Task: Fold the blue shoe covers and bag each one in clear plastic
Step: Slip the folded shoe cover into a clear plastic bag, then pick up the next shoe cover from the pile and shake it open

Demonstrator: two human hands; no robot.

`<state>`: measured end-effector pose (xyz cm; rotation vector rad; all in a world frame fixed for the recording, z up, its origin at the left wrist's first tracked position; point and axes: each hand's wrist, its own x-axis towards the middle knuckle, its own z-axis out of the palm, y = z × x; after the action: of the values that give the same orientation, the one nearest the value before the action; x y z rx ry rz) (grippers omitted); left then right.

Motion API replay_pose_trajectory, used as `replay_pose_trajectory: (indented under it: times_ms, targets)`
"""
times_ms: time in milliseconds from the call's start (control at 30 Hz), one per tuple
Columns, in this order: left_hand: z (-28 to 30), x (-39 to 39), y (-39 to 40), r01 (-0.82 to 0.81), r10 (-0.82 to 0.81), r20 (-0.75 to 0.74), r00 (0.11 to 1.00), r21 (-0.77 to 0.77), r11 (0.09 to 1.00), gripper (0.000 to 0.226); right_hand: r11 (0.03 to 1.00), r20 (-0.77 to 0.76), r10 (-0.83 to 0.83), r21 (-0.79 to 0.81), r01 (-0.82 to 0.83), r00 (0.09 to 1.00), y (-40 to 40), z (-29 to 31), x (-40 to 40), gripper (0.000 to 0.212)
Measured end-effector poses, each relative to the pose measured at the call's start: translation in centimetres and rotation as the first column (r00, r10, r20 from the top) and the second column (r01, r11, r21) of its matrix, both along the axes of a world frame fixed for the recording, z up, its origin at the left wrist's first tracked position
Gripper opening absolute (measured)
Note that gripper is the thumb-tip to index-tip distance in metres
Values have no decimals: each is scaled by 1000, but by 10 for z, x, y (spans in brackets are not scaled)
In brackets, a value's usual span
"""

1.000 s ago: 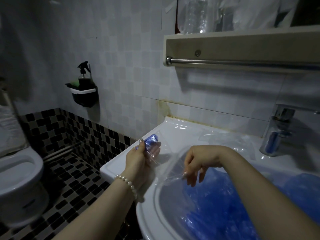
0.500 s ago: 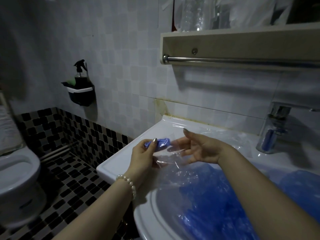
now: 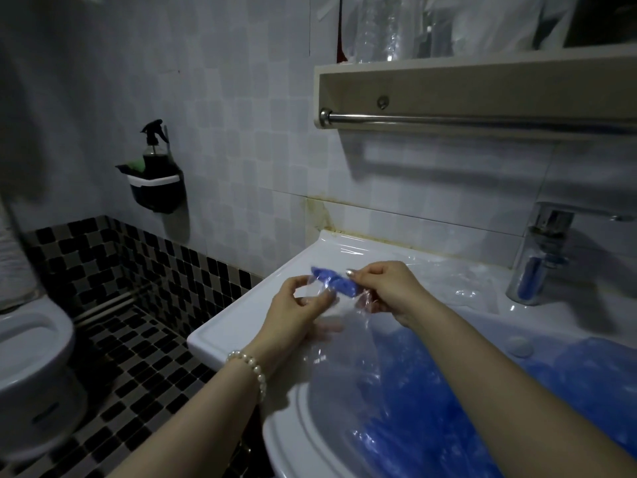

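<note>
The folded blue shoe cover (image 3: 333, 283) is held in the air just above the left end of the sink (image 3: 241, 319), its long axis running from upper left down to lower right. The right hand (image 3: 386, 288) pinches its right end between thumb and forefinger. The clear plastic bag (image 3: 322, 307) lies directly below and to the left of the cover, touching it; whether the cover's left end is already inside the film I cannot tell. The left hand (image 3: 293, 313) holds the bag with fingers curled round its edge, just left of the cover. Judging from this, bagging turns on pushing the cover leftward along its own axis, with the right hand driving. In the sink basin to the right lies a heap of blue shoe covers (image 3: 448, 408) under more plastic.
</note>
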<state>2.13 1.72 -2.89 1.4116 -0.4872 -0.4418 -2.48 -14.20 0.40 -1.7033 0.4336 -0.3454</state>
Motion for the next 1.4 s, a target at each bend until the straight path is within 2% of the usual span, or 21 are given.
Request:
replay_pose_trajectory:
  times_ms: [67, 100, 200, 333, 433, 567, 667, 733, 800, 867, 933, 967, 1033, 1100, 1167, 1233, 1267, 1333, 1367, 1400]
  targets:
    - [0, 1, 0, 61, -61, 5, 998, 56, 997, 66, 989, 48, -109, 103, 103, 993, -10, 2, 1, 17]
    - [1, 1, -1, 74, -78, 31, 997, 99, 992, 68, 979, 57, -156, 139, 147, 986, -16, 4, 0, 17]
    - [1, 3, -1, 43, -47, 41, 998, 92, 995, 53, 966, 51, -221, 149, 211, 974, -34, 1, -4, 16]
    - [-1, 6, 1, 13, -13, -40, 999, 3, 1000, 34, 965, 41, -262, 17, 261, 964, -50, -6, -5, 19]
    - [-2, 9, -1, 26, -29, -81, 996, -35, 999, 11, 969, 80, -241, 73, 235, 967, -60, -8, -5, 13]
    - [-3, 12, -4, 46, -50, -115, 992, -34, 998, 18, 963, 96, -238, 150, 222, 967, -64, -9, -6, 19]
    - [1, 15, -11, 7, -10, -143, 990, -18, 1000, 12, 951, 125, -273, 184, 248, 954, -63, -1, -5, 22]
    - [8, 19, -20, -59, 49, -201, 978, -47, 997, 8, 952, 140, -288, 151, 267, 947, -60, 9, -6, 26]
    - [18, 25, -32, -100, 84, -226, 970, -60, 993, 12, 964, 134, -263, -5, 267, 955, -57, 23, -13, 27]
    - [26, 31, -46, -38, 33, -227, 973, -16, 999, 20, 940, 20, -164, -301, 162, 986, -53, 40, -27, 24]
    - [30, 32, -57, 52, -27, -196, 980, 121, 991, 34, 824, -235, -50, -559, -92, 971, -48, 54, -45, 25]
    - [30, 31, -60, 64, -34, -140, 990, 212, 975, 42, 756, -368, -17, -614, -229, 930, -45, 58, -53, 26]
    - [28, 28, -63, -2, -23, 60, 998, 382, 924, 56, 635, -577, -7, -634, -442, 817, -42, 58, -66, 30]
    - [23, 27, -60, -119, -11, 270, 963, 462, 879, 58, 540, -721, -63, -606, -583, 691, -40, 47, -72, 42]
    - [20, 27, -52, -191, 8, 379, 925, 446, 874, 53, 501, -811, -143, -554, -665, 567, -39, 33, -71, 53]
    - [18, 24, -44, -171, -16, 419, 908, 406, 898, 39, 508, -842, -133, -511, -693, 523, -37, 24, -66, 39]
    - [18, 21, -39, -143, -44, 431, 901, 391, 909, 28, 509, -824, -90, -521, -685, 560, -36, 23, -62, 27]
    - [19, 15, -25, -58, -108, 427, 898, 359, 932, 9, 535, -674, 39, -610, -585, 738, -36, 26, -56, 5]
    - [20, 12, -18, 6, -141, 402, 905, 318, 948, 7, 591, -544, 103, -640, -491, 832, -35, 30, -53, 9]
    - [21, 8, -11, 79, -171, 367, 914, 252, 965, 12, 692, -396, 152, -612, -384, 906, -33, 34, -52, 17]
